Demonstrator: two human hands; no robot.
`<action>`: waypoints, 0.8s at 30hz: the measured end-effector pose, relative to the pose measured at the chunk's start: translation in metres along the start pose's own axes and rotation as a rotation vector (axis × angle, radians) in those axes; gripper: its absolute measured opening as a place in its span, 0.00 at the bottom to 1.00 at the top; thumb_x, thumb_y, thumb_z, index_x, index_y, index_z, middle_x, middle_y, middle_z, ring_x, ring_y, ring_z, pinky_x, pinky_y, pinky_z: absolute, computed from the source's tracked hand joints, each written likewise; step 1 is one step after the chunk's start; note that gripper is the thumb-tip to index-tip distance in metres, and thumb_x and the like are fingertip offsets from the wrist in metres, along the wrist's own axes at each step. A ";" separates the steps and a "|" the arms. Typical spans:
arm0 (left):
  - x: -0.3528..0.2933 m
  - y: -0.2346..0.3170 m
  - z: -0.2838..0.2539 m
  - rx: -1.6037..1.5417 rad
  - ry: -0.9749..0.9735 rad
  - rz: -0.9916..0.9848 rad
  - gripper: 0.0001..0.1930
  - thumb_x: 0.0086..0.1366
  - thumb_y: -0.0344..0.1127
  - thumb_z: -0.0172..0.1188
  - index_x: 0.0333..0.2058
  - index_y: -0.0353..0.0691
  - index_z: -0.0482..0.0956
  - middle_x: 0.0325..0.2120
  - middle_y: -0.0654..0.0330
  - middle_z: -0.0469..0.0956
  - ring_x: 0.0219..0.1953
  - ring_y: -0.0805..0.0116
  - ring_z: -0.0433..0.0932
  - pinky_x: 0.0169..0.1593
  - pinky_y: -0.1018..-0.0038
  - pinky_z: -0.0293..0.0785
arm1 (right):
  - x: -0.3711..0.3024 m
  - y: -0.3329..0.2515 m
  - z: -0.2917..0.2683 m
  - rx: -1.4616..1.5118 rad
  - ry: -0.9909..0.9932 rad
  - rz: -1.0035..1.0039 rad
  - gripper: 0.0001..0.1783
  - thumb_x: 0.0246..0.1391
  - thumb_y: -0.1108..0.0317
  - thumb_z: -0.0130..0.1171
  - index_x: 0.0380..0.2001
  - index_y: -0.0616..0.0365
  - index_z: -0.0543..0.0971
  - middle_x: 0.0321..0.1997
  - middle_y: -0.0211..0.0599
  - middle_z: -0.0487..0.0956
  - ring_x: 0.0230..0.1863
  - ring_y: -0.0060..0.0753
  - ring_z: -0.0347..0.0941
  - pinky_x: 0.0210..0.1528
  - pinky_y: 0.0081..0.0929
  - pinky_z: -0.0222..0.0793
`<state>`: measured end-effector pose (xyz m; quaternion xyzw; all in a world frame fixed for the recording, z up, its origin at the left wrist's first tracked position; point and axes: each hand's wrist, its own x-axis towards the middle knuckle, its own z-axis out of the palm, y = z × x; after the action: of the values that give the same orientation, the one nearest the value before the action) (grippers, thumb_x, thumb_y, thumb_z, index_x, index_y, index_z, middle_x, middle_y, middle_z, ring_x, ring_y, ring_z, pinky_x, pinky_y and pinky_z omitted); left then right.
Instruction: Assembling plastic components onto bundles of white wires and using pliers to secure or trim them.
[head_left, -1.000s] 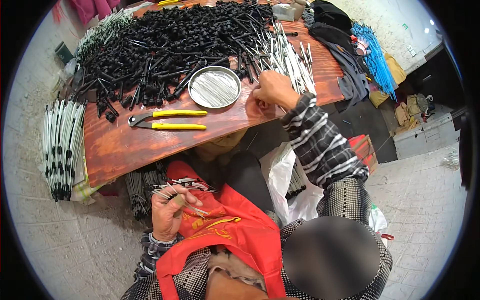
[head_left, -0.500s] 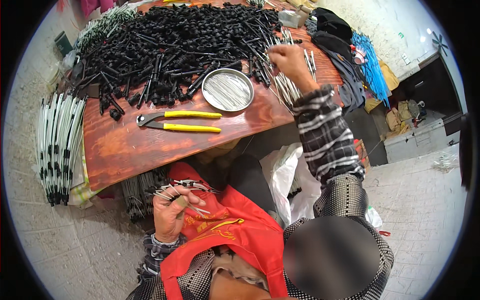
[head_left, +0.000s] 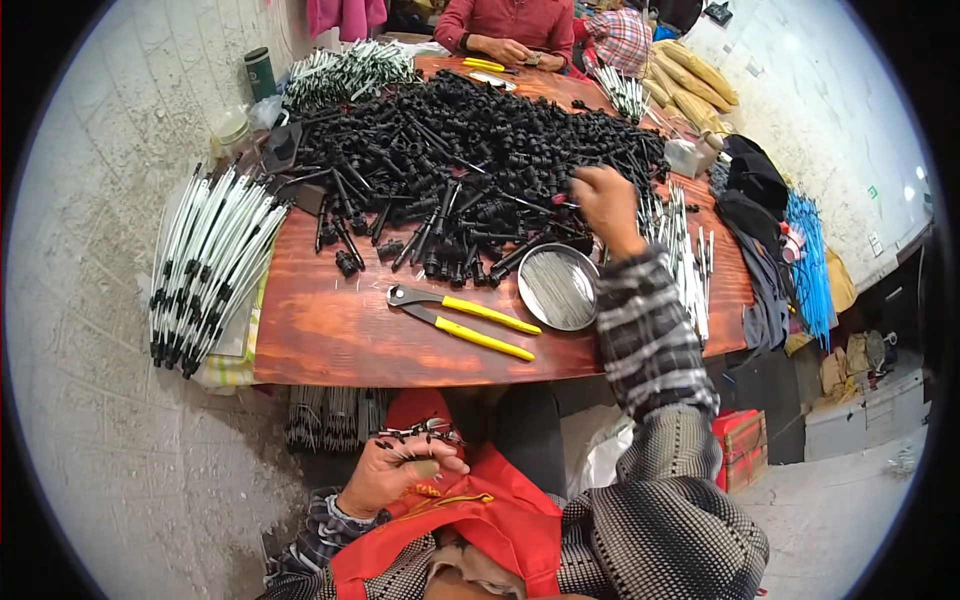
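My left hand is closed around several thin white rods with black fittings, low over my red apron. My right hand reaches out over the right edge of a big heap of black plastic fittings. Its fingers are curled in, and whatever they pinch is too small to make out. Just below it on the table stands a round metal dish full of thin pale pins. Yellow-handled pliers lie left of the dish. Bare white rods lie to the right of my forearm.
Bundles of white rods with black ends stand at the table's left. A co-worker in a red sleeve sits across the wooden table. Blue rods and dark clothing are on the right; a red box is below.
The view has shifted, bringing the co-worker across the table into sight. My right hand has moved left from the white rods to the black heap. My left hand still holds its rods.
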<state>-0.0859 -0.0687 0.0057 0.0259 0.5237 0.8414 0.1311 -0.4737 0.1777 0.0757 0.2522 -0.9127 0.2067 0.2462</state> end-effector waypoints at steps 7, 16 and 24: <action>0.017 -0.010 0.018 -0.025 -0.103 0.135 0.10 0.61 0.19 0.56 0.41 0.31 0.81 0.36 0.52 0.83 0.42 0.63 0.82 0.53 0.68 0.73 | -0.087 0.107 -0.079 -0.320 -0.090 0.365 0.13 0.44 0.62 0.59 0.24 0.63 0.84 0.23 0.58 0.78 0.28 0.55 0.78 0.35 0.44 0.72; 0.030 -0.014 0.058 0.004 -0.072 0.070 0.07 0.63 0.19 0.55 0.39 0.27 0.79 0.39 0.47 0.79 0.40 0.53 0.82 0.42 0.64 0.82 | -0.085 0.102 -0.073 -0.089 0.061 0.297 0.12 0.45 0.62 0.62 0.29 0.60 0.84 0.27 0.50 0.81 0.34 0.52 0.78 0.40 0.42 0.72; 0.026 -0.010 0.059 -0.034 -0.003 -0.005 0.08 0.63 0.21 0.56 0.40 0.28 0.78 0.34 0.47 0.80 0.40 0.51 0.82 0.41 0.64 0.82 | -0.112 0.066 -0.068 -0.326 -0.366 0.108 0.15 0.43 0.65 0.60 0.37 0.55 0.80 0.40 0.55 0.74 0.35 0.58 0.76 0.39 0.48 0.72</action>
<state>-0.0980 -0.0062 0.0210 0.0237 0.5093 0.8498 0.1342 -0.4037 0.3037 0.0506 0.1933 -0.9755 0.0202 0.1027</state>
